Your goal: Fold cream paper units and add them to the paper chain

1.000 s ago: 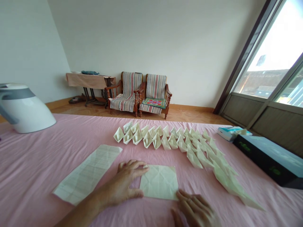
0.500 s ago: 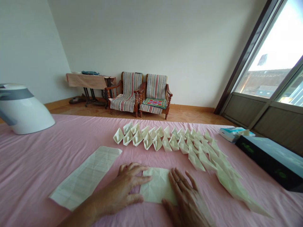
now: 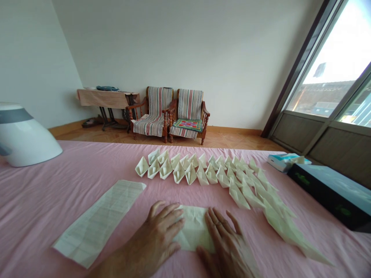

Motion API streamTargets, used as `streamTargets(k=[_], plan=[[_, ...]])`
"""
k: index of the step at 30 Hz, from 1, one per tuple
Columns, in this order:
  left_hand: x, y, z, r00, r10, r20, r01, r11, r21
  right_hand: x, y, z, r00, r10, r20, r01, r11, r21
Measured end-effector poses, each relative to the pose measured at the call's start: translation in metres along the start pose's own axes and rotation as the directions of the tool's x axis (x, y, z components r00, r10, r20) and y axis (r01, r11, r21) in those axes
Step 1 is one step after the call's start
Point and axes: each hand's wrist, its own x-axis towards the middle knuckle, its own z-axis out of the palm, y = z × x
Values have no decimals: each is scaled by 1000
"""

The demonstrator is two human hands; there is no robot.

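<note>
A creased, pale square of paper (image 3: 193,227) lies flat on the pink cloth (image 3: 162,195) in front of me. Along its left edge rests my left hand (image 3: 162,233), fingers apart and fingertips on the paper. My right hand (image 3: 224,239) lies flat over the right edge, its fingers stretched out and the thumb at the near edge. Neither hand grips anything. To the left is a long creased paper strip (image 3: 101,220) with faint ruled lines. Beyond the hands stand several folded paper boats (image 3: 178,172) in rows that curve toward me on the right.
A white and grey jug (image 3: 27,141) stands at the left. On the right are a black box (image 3: 330,197) and a tissue box (image 3: 285,161). Past the bed-like surface are two wooden chairs (image 3: 188,104) with striped covers and a cloth-draped table (image 3: 104,98).
My left hand has shifted right, farther over the paper's left edge. The right hand stays nearly in place. The view has turned slightly.
</note>
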Motion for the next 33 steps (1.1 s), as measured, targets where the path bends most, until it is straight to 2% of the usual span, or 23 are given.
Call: streamTargets(k=[4,7,9,14,23,28,30,33], plan=[[-5,2,14,999,16,-37,-14,998,59,4,3,-2,998,-43,-45,41,999,-34],[-7,2,26,998,-23,-66,28,997,71,6,4,-1,994,-72,-80,69,997,-44],[-5,4,28,997,-66,-45,69,996,56,7,5,0,991,-85,-101,80,996,-45],[1,9,22,986,-152,76,151,988,12,7,7,1,989,-69,-131,65,997,-29],[3,10,17,979,-167,115,173,984,-46,1,7,9,992,-46,-121,49,998,23],[1,10,15,992,-93,84,96,995,-26,0,6,4,995,-29,-94,29,1000,3],[1,9,15,992,-55,116,61,997,-48,0,5,2,996,-15,-85,14,1000,-6],[3,11,11,979,-67,191,85,992,-89,-2,3,2,995,16,-97,-19,999,-32]])
